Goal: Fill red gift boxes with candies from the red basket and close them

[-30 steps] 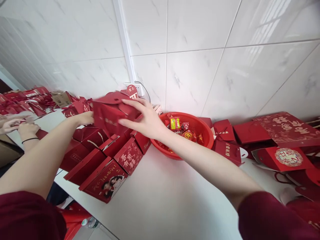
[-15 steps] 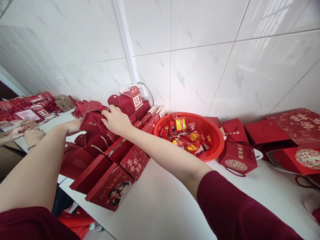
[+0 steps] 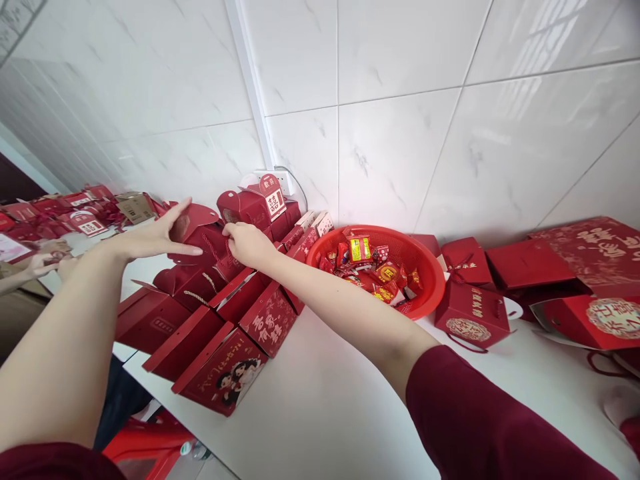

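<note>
Rows of red gift boxes (image 3: pixel 220 380) stand close together on the white table. Over the back of these rows, my left hand (image 3: pixel 155 235) has its thumb and fingers spread around the left side of a red box (image 3: pixel 195 223) with a rounded flap. My right hand (image 3: pixel 249 245) is closed at that box's right side, beside a dark red cord; what its fingertips pinch is too small to make out. Two boxes with twisted rope handles (image 3: pixel 183 283) are just below my hands.
A red plastic basket (image 3: pixel 434 297) of wrapped sweets sits right of the rows. More red boxes (image 3: pixel 473 313) lie at the right. Another person's hands (image 3: pixel 45 260) are at the far left. A red stool (image 3: pixel 145 443) is below the table edge.
My left hand has opened and spread its fingers at the box. My right hand has moved slightly right and down, with its fingers drawn in.
</note>
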`<action>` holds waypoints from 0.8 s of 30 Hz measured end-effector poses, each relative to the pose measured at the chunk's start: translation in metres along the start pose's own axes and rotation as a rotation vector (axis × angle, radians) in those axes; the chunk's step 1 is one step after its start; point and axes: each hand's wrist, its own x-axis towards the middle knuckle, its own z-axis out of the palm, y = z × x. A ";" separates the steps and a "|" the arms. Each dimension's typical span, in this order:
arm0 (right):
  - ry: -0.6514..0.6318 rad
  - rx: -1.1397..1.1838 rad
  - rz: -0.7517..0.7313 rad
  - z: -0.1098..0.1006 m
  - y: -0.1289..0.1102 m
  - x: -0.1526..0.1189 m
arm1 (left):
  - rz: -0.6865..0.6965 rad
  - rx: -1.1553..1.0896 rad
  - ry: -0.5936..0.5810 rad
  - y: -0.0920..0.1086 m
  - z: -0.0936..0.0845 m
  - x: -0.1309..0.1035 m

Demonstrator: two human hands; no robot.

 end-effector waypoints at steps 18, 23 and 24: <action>-0.048 -0.009 0.186 0.052 -0.012 0.010 | -0.156 -0.774 0.797 -0.026 -0.003 0.017; -0.039 -0.188 0.103 0.065 -0.008 0.004 | -0.173 -0.817 0.745 -0.021 0.000 0.021; -0.020 -0.198 0.079 0.065 -0.007 0.004 | -0.170 -0.799 0.728 -0.021 0.001 0.022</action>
